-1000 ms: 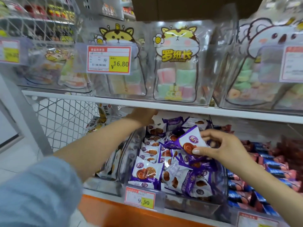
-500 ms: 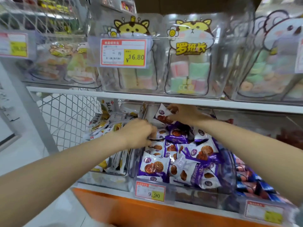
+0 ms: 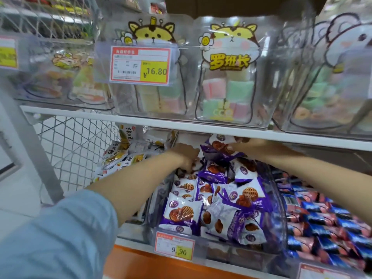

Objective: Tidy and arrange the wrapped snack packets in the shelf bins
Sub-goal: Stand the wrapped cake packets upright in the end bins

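Purple and white mark your stock: the purple-and-white wrapped snack packets [image 3: 217,200] lie heaped in the clear curved plastic bin [image 3: 278,214] on the lower shelf. Yellow-and-white packets [image 3: 118,158] sit to its left and blue-and-pink packets [image 3: 322,218] to its right.

Your right hand [image 3: 249,144] reaches to the far end of the bin, just under the white upper shelf edge [image 3: 181,123]. It pinches one raised purple-and-white packet [image 3: 218,142] by its edge, probably to set it down at the far end.

Your left hand [image 3: 186,156] is at the far left of the heap, fingers curled down among the packets. Whether they grip one I cannot tell.

The packets are small pillow bags, each showing round waffle-patterned biscuits. They lie at mixed angles, some flat, some tilted.
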Demonstrator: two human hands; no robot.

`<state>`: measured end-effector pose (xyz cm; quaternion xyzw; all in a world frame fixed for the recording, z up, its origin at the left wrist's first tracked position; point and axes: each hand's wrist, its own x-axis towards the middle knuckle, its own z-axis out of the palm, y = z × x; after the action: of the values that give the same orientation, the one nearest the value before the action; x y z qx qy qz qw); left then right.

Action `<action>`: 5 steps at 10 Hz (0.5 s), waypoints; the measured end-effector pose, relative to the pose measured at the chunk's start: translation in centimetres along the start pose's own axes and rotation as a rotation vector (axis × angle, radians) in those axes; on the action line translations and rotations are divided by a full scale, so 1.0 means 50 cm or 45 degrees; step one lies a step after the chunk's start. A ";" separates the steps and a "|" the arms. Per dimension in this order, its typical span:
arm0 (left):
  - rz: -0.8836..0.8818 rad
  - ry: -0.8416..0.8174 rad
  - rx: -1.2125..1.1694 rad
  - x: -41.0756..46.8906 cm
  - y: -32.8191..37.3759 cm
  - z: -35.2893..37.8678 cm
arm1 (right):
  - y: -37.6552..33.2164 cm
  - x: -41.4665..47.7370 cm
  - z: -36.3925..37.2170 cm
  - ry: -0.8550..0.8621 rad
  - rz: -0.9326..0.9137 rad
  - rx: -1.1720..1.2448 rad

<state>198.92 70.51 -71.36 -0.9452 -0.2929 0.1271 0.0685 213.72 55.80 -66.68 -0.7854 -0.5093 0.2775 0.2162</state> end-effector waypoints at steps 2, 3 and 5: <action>0.090 0.181 -0.064 0.032 -0.042 -0.019 | -0.019 -0.058 -0.005 0.237 0.015 -0.160; 0.099 0.069 -0.095 0.050 -0.048 -0.013 | -0.003 -0.061 -0.012 0.418 -0.021 -0.185; 0.026 -0.047 -0.073 0.070 -0.058 -0.033 | 0.010 -0.065 -0.016 0.444 -0.175 -0.115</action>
<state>200.63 74.81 -69.88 -0.9471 -0.2881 0.1368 0.0348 213.52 52.57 -65.71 -0.7939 -0.5284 0.0987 0.2842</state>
